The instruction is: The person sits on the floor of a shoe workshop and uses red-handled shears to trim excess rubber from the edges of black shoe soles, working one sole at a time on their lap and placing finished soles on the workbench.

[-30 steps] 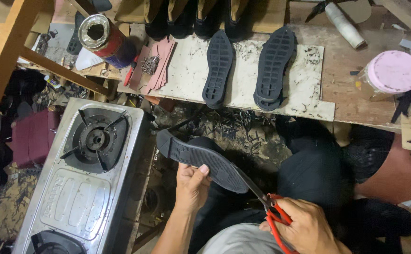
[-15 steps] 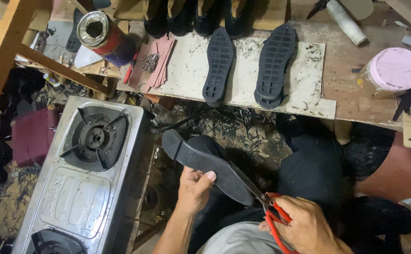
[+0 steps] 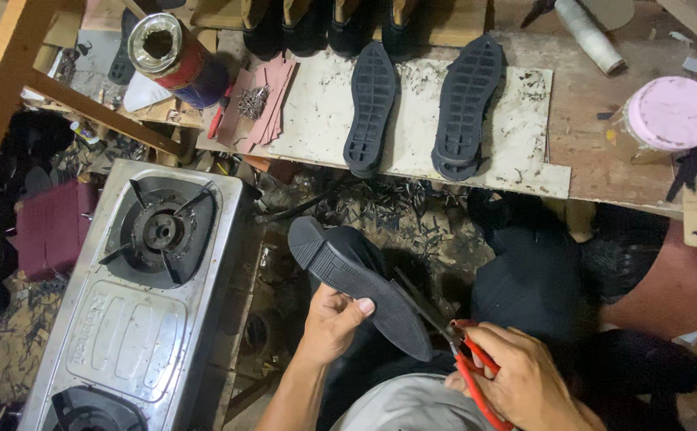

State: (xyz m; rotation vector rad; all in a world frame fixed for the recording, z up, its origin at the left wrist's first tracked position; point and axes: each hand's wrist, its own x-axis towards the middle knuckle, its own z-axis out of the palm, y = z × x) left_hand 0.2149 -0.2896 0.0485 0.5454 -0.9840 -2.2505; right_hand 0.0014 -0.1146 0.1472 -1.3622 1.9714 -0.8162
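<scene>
While the person sits low before a wooden workbench that spans the view from 10 to 2 o'clock, a steel gas stove fills the floor at 8 o'clock, both burners unlit. On the bench a pale cutting sheet carries two black treaded soles side by side, tread up; a pink-lidded jar stands at 2 o'clock and an open tin can at 11 o'clock. Dark offcuts litter the floor at centre.

The work piece, a black rubber shoe sole, hangs just below centre over the lap, heel toward 10 o'clock, toe toward 5 o'clock, tread side up. The left hand pinches it at mid-length, thumb on the tread, fingers beneath. The right hand, at 5 o'clock, is closed around red-handled scissors whose blades meet the sole's toe-side edge; whether the blades are biting or only touching is not clear from this angle.

Judgement on handling: the sole looks light and holds its line unsupported, so it is probably semi-stiff yet flexible under force. The tread should give good friction; not fragile. The waist, where the left hand already grips, seems the best hold, keeping fingers away from the blades and letting the piece be turned.
</scene>
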